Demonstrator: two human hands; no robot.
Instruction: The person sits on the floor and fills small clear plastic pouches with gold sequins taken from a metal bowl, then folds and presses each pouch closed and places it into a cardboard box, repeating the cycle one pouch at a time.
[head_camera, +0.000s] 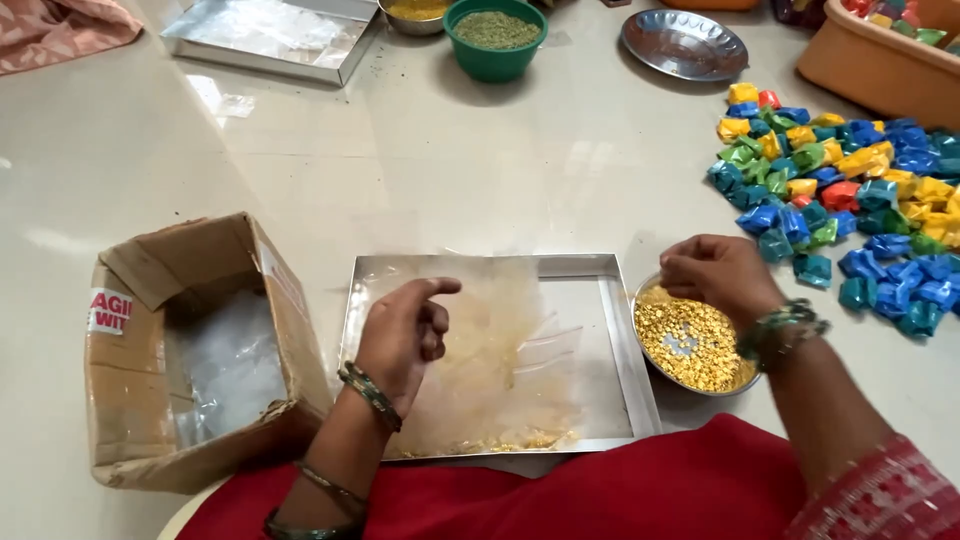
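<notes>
A: Item one, left hand (405, 335)?
B: It was recorded above the steel tray (620, 345), fingers loosely curled, forefinger stretched out. Nothing was seen held. A clear plastic sheet (500, 340) was noted under it, lying on the tray, with yellow grains (510, 441) strewn along the tray's near edge.

A: Item two, right hand (715, 272)?
B: It was logged over the far rim of a bowl (640, 345), fingertips bunched narrow and turned down. Whether anything was pinched could not be told. The bowl was filled with yellow lentils (690, 340) and stood just right of the tray, touching it.

A: Surroundings?
B: A cardboard box (190, 350) was listed left of the tray, open, with clear plastic inside. Coloured packets (850, 190) were heaped at the right. A green bowl (495, 40) was entered at the far side.
</notes>
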